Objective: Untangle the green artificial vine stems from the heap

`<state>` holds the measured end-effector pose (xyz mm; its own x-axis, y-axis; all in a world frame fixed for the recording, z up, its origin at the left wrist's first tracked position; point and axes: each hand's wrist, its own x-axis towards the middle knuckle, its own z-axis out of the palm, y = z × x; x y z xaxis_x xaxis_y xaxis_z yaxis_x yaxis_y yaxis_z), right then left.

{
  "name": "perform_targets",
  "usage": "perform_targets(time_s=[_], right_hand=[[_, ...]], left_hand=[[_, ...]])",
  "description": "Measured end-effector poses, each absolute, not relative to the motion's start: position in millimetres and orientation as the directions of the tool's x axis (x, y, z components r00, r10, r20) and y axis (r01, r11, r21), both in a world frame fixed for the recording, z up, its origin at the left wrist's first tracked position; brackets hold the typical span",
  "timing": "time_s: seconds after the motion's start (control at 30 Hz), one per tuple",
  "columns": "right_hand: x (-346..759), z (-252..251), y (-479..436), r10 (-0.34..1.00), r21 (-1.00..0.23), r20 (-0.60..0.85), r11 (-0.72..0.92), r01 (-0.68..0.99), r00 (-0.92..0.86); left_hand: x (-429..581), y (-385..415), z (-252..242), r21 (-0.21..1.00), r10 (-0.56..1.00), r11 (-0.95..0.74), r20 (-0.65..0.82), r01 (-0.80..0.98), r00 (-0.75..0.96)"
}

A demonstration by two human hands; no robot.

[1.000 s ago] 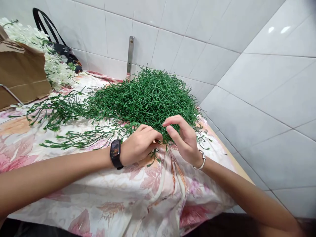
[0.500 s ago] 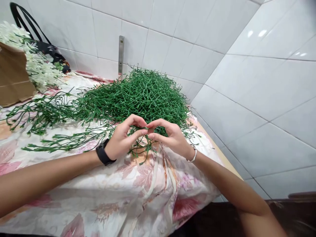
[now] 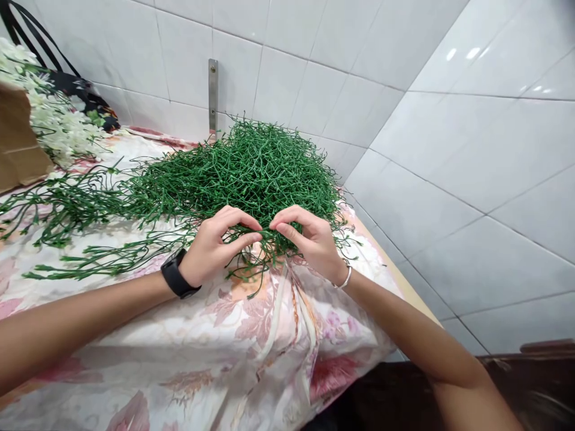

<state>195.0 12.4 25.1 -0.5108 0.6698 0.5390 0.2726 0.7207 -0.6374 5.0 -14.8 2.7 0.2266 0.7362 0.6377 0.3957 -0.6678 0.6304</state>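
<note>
Between my two hands a thin green artificial stem point(image 3: 266, 231) is pinched, close in front of a big tangled pile of green plastic stems point(image 3: 269, 173). My left hand point(image 3: 218, 242), below a black wristwatch point(image 3: 177, 274), closes thumb and forefinger on the stem's left part. Thumb and fingertips of my right hand point(image 3: 312, 239) pinch it just to the right; a silver bracelet point(image 3: 345, 276) circles that wrist. A few loose stems point(image 3: 251, 266) hang or lie beneath the hands. Fingertips hide the stem's ends.
Stems in a row point(image 3: 103, 258) lie on the left of the floral cloth point(image 3: 179, 353). White artificial flowers point(image 3: 67, 129), brown cardboard point(image 3: 20, 140) and a dark bag point(image 3: 85, 90) stand far left. Tiled walls point(image 3: 291, 42) close off the back and right; a metal bracket point(image 3: 212, 96) is fixed there.
My fingertips have moved slightly apart, so more of the green stem shows between them. The whole view has shifted a little, with the scene sliding left.
</note>
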Motion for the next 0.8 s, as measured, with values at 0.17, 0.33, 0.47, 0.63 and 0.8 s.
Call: perform_targets(time_s=[0.17, 0.33, 0.47, 0.63, 0.8], right_hand=[[190, 15, 10, 0.528, -0.391, 0.622, 0.849, 0.354, -0.578], [188, 8, 8, 0.515, -0.377, 0.671, 0.857, 0.352, -0.534], [190, 12, 6, 0.536, -0.414, 0.685, 0.844, 0.340, -0.493], [193, 16, 6, 0.633, -0.629, 0.581, 0.748, 0.211, -0.511], [194, 17, 9, 0.720, -0.899, 0.350, 0.439, 0.002, -0.599]], left_hand=[[5, -15, 2, 0.613, 0.727, -0.672, 0.652, 0.415, 0.214], [5, -15, 5, 0.558, 0.706, -0.696, 0.648, 0.452, 0.287], [5, -15, 6, 0.516, 0.688, -0.712, 0.648, 0.476, 0.327], [2, -12, 5, 0.419, 0.661, -0.720, 0.659, 0.554, 0.360], [-2, -10, 10, 0.319, 0.631, -0.730, 0.655, 0.604, 0.416]])
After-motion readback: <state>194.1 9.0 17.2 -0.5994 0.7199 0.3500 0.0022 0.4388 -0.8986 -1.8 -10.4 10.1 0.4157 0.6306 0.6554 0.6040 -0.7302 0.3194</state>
